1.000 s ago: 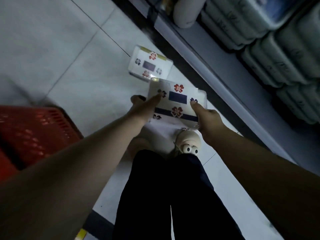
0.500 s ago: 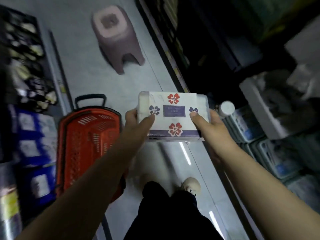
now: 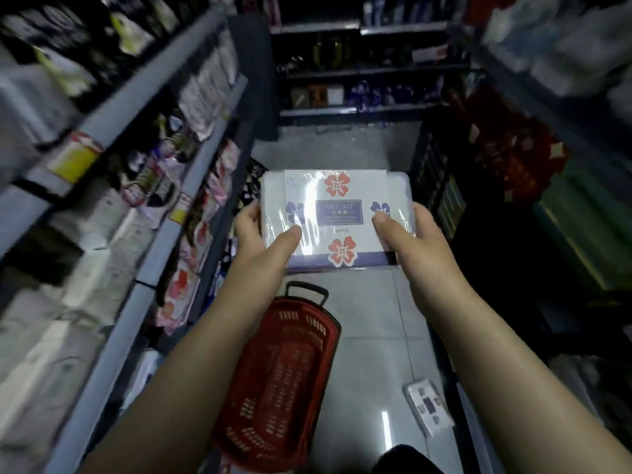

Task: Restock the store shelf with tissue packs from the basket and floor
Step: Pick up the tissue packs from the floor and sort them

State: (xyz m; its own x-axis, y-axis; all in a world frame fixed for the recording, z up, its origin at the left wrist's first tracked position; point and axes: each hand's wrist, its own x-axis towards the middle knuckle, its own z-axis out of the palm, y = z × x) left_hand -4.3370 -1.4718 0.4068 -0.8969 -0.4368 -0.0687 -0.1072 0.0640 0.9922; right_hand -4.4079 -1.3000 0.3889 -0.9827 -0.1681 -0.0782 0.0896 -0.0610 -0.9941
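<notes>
Clamping one tissue pack (image 3: 337, 217) — left hand (image 3: 263, 241) and right hand (image 3: 410, 237); one floor pack (image 3: 429, 405), one basket (image 3: 284, 388).

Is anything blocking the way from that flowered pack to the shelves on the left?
Nothing visible does. The left hand and right hand hold the tissue pack in open air; the red basket sits on the floor below. The shelves are too blurred to show a free slot.

Tissue pack (image 3: 337, 218) in glossy clear film; basket (image 3: 284, 378) of perforated red plastic; floor (image 3: 372, 323) of smooth, reflective tile.
</notes>
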